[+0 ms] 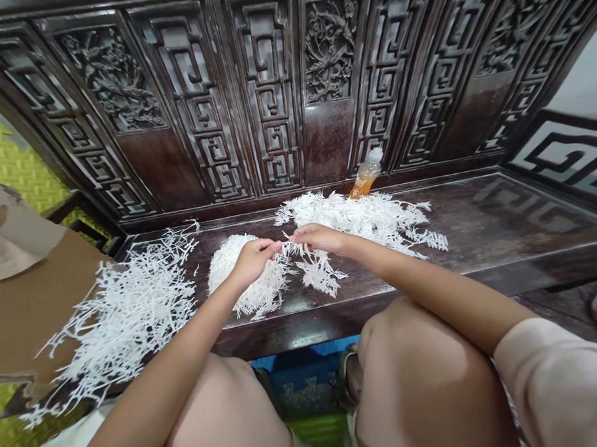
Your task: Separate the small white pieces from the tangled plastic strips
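My left hand [257, 258] is closed in a pinch on one end of a small white branched piece [286, 245]. My right hand [319, 238] pinches the same piece from the other side, so the fingertips nearly meet. The fingers partly cover it. Below my left hand lies a rounded heap of small white pieces [249, 286]. Behind and right of my right hand spreads a pile of larger, feathery white branched pieces [358, 215]. One flat feathery piece [321, 277] lies apart, near the front of the dark wooden bench [473, 221].
A tangled pile of thin white bare stems [137, 305] lies at the left, partly over brown cardboard [27, 311]. A bottle of orange drink [366, 175] stands behind the right pile. The carved wooden backrest [271, 91] rises along the far edge.
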### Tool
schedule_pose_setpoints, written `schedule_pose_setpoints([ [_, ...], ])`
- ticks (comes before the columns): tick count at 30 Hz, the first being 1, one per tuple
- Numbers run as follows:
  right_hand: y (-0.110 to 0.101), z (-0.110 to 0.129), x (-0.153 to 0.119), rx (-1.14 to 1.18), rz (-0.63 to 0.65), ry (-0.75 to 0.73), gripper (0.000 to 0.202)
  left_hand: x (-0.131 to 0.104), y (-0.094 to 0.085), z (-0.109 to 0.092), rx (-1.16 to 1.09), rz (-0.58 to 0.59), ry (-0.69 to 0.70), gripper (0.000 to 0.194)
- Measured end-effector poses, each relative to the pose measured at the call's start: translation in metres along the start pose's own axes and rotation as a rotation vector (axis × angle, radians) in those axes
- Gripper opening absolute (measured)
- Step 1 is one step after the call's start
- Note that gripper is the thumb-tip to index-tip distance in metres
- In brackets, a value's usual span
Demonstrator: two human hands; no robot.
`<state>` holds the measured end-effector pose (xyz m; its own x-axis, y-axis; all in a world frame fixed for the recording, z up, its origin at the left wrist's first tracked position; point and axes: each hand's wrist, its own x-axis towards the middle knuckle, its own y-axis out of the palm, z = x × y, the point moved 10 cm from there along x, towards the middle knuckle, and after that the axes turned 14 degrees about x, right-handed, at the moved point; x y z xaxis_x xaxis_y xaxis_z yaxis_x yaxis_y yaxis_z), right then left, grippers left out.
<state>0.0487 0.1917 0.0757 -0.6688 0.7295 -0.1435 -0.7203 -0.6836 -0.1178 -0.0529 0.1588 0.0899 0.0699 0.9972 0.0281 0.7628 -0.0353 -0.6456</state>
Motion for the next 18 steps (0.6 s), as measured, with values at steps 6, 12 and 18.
schedule_pose_setpoints([
  [6, -0.039, 0.029, 0.000, -0.310, -0.195, -0.233, 0.026, -0.013, -0.005, -0.035, -0.138, 0.000, 0.081, 0.025],
  [12, -0.094, 0.018, -0.014, -0.210, -0.458, -0.177, 0.028, -0.033, -0.014, -0.066, -0.348, 0.005, 0.127, 0.023],
  [18, -0.019, 0.013, -0.012, -0.025, -0.077, -0.031, 0.034, -0.021, 0.027, -0.006, -0.815, 0.140, -0.327, 0.015],
])
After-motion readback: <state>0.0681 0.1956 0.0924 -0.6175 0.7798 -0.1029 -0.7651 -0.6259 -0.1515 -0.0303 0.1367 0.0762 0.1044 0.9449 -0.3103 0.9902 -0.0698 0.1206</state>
